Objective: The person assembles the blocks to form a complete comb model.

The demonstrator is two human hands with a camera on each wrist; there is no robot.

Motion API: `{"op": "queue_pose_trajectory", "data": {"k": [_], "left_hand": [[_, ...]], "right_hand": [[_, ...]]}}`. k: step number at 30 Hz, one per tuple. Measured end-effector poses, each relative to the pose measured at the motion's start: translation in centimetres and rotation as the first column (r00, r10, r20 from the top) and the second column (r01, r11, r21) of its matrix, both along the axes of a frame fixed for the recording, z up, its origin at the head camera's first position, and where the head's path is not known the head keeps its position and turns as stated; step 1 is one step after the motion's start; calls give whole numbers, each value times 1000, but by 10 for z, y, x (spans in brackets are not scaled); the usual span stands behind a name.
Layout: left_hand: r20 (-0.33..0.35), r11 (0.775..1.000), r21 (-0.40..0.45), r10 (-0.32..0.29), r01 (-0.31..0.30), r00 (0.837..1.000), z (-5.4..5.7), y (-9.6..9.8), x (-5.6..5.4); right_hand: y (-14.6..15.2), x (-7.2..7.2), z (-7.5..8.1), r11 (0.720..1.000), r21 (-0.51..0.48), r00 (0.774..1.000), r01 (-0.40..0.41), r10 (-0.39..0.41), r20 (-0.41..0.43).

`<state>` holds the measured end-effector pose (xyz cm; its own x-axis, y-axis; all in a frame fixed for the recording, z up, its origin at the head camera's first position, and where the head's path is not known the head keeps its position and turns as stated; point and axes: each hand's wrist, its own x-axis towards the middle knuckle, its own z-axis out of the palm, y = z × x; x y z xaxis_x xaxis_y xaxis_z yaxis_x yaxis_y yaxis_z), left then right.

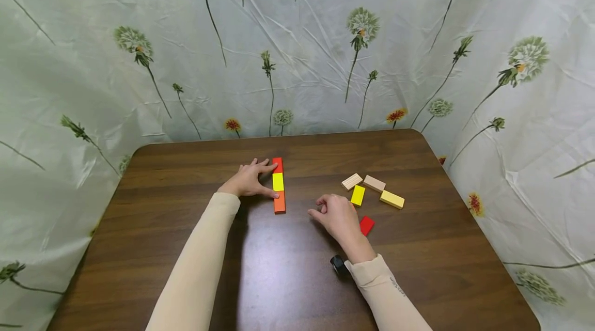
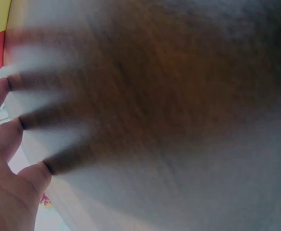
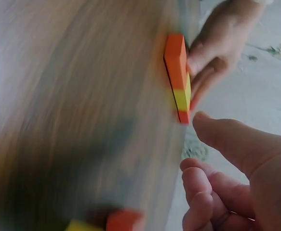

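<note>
A red block (image 1: 278, 163), a yellow block (image 1: 278, 182) and an orange block (image 1: 279, 204) lie end to end in a straight row. My left hand (image 1: 250, 179) is spread at the row's left side, index finger by the red block and thumb by the orange one. Its other fingertips touch the tabletop in the left wrist view. To the right, my right hand (image 1: 340, 217) is over the table with nothing between thumb and fingers. In the right wrist view its thumb (image 3: 227, 137) is extended and its fingers loosely bent.
Beside my right hand lie a loose red block (image 1: 367, 225) and a yellow block (image 1: 358, 195). Behind are a striped wooden block (image 1: 351, 182), a plain wooden block (image 1: 374, 183) and a pale yellow block (image 1: 392, 200). A flowered curtain (image 1: 316, 73) hangs behind the brown table (image 1: 186, 269).
</note>
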<state>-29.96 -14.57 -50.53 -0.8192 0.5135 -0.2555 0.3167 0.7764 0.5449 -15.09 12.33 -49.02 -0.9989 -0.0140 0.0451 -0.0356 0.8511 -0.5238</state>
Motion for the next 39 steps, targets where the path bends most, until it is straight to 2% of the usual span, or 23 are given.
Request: {"op": "queue_pose_trajectory", "data": {"k": [3,8,15,26,34,39], "left_hand": [[7,1000,-2,0,0,1000,-1,-2,0],[13,1000,-8,-1,1,1000,-1,-2,-1],[20,1000,-5,6,-6,1000,1,-2,0],[15,1000,-9,4,-3,1000,1,-2,-1],[15,1000,-3,5,-5,1000,-4,-2,-4],[14,1000,2,7,-7,1000,-6,-1,-4]], "right_hand": [[15,6,1,1000,9,1000,6,-7,11],[34,17,0,1000,3,997,27,-27,78],[51,31,-3,997,-17,987,71,-68,144],[67,46,-6,997,-29,985,78,-73,153],[70,50,-5,998,-36,980,55,-47,192],[66,51,-8,998,-35,984,47,-41,176]]}}
